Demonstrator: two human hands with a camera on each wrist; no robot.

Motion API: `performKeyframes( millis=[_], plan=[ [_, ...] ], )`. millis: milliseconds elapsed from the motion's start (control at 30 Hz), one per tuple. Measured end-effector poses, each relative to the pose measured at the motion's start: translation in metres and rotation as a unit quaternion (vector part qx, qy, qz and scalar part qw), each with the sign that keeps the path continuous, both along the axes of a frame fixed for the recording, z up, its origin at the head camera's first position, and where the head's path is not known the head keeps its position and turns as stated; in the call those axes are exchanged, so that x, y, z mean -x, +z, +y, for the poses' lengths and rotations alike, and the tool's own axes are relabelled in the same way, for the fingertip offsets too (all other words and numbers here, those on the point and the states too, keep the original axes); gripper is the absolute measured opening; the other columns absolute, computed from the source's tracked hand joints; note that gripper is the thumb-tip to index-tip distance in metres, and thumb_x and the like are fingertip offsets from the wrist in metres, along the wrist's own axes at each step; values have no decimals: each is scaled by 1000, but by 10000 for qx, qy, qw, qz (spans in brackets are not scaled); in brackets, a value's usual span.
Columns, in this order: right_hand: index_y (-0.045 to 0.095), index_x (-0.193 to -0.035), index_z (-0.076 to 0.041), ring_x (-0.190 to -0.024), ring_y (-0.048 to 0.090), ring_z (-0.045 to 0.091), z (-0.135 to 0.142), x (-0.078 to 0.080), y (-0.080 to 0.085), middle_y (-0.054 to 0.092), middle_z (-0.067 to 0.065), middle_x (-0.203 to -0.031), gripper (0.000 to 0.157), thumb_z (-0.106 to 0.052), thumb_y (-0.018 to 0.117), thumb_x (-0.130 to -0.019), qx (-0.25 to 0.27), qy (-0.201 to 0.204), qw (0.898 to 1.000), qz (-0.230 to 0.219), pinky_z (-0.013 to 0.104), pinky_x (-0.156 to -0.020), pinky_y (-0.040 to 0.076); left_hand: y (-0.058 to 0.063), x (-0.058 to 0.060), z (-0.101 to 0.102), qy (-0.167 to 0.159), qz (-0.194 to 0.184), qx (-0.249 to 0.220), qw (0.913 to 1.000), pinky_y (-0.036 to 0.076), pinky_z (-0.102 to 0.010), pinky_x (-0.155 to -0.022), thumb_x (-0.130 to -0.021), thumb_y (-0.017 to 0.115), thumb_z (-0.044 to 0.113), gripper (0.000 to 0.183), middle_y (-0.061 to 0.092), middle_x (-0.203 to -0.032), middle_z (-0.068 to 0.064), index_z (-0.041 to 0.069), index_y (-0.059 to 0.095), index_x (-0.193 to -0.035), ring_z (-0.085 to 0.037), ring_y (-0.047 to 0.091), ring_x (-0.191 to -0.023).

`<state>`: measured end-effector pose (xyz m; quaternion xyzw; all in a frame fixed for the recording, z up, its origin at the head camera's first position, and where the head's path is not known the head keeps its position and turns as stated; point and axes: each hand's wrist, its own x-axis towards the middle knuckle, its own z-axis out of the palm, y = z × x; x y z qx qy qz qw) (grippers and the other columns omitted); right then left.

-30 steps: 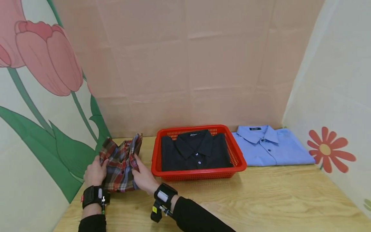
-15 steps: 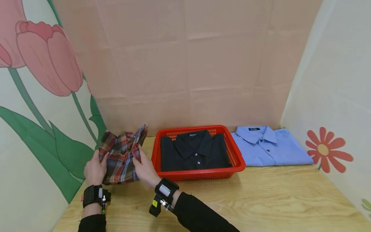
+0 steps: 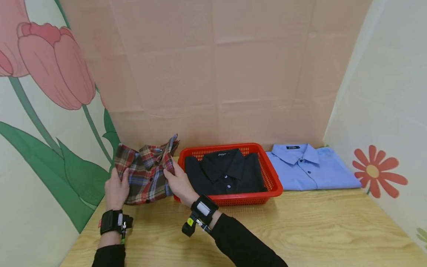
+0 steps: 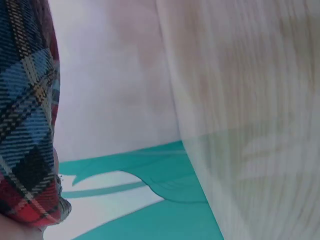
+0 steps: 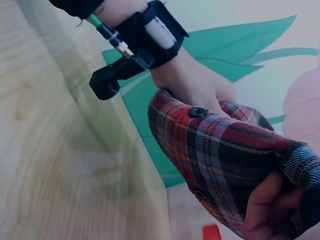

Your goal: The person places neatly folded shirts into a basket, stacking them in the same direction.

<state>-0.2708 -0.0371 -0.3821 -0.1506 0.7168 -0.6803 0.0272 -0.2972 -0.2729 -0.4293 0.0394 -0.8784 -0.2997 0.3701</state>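
Observation:
A folded plaid shirt (image 3: 146, 174) in red, dark and grey checks hangs between both hands at the left, above the table. The left hand (image 3: 116, 188) grips its left side, thumb on the front. On the opposite side the right hand (image 3: 181, 184) pinches the cloth, overlapping the left rim of a red basket (image 3: 230, 198). A folded black shirt (image 3: 213, 181) lies collar up in that basket. Curled fingers (image 5: 265, 200) of the right hand and dark buttons on the plaid cloth show in the right wrist view. The plaid shirt (image 4: 27, 115) fills the left edge of the left wrist view.
A folded light blue shirt (image 3: 310, 172) lies right of the basket, close to the back wall. The wooden table (image 3: 300, 226) is bounded by a pinkish back sheet (image 3: 217, 74) and by side walls with painted flowers.
Both hands have lifted the plaid shirt upward and moved it right, toward the basket. The basket and the other shirts have stayed in place.

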Motion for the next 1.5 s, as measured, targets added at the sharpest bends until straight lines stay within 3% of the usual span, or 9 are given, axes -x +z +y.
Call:
performKeyframes(
  millis=[167, 367, 500, 600, 700, 833, 1067, 1367, 1500],
  plan=[
    [28, -155, -29, -132, 50, 22, 11, 8, 1, 49, 1, -148, 58, -29, 53, -102, -28, -182, 9998, -13, 45, -106, 42, 3, 2, 9, -133, 44, -153, 9998, 41, -61, -61, -103, 48, 34, 38, 58, -77, -35, -4, 48, -103, -58, 59, -78],
    [32, -153, -10, -136, 44, 27, 24, 13, 7, 43, 9, -151, 72, -44, 60, -96, 8, -649, 9955, -690, 48, -110, 37, 7, 2, 22, -210, 222, -125, 9995, 42, -61, -61, -103, 51, 31, 36, 58, -77, -33, -5, 48, -103, -57, 60, -77],
    [36, -149, -7, -132, 46, 28, 38, 19, 10, 48, 11, -145, 71, -47, 59, -96, 147, -649, 9932, -955, 48, -111, 35, 10, 4, 31, -410, 450, -108, 9981, 44, -61, -71, -102, 52, 28, 37, 59, -92, -33, -8, 50, -110, -54, 60, -89],
    [46, -142, -8, -124, 52, 25, 51, 22, 11, 55, 10, -135, 56, -42, 57, -98, 185, -438, 9938, -1007, 44, -108, 37, 14, 3, 37, -513, 682, -171, 9962, 43, -61, -83, -101, 55, 25, 40, 58, -106, -34, -10, 50, -119, -52, 57, -102],
    [55, -130, -13, -110, 57, 23, 63, 25, 12, 62, 7, -121, 41, -40, 55, -100, 200, -197, 9943, -1027, 40, -101, 40, 19, 0, 46, -481, 753, -143, 9959, 47, -57, -72, -101, 56, 26, 39, 62, -97, -31, -8, 52, -119, -47, 62, -87],
    [54, -133, -16, -111, 56, 22, 76, 27, 13, 61, 6, -122, 40, -40, 52, -101, 85, -95, 9955, -943, 39, -100, 39, 24, -2, 58, -478, 715, -105, 9962, 45, -52, -56, -101, 54, 31, 37, 64, -82, -26, -4, 55, -116, -41, 62, -66],
    [43, -141, -18, -109, 59, 24, 93, 28, 14, 59, 8, -125, 41, -35, 47, -104, 73, 190, 9955, -924, 38, -94, 44, 30, -4, 73, -589, 710, -226, 9955, 43, -54, -56, -102, 51, 34, 39, 64, -81, -27, -4, 55, -113, -44, 62, -68],
    [42, -144, -25, -127, 48, 26, 110, 31, 14, 52, 2, -138, 43, -33, 51, -103, -184, -85, 9977, -650, 46, -106, 34, 34, -5, 90, -837, 796, -364, 9926, 45, -53, -55, -102, 52, 33, 39, 65, -79, -27, -3, 56, -115, -43, 63, -67],
    [24, -155, -26, -147, 25, 27, 119, 31, 13, 29, 1, -159, 61, -37, 51, -102, -289, -160, 9963, -796, 55, -116, 23, 37, -8, 99, -1029, 820, -504, 9900, 46, -52, -57, -103, 50, 33, 40, 66, -83, -27, -3, 56, -116, -41, 64, -68]
  ],
)
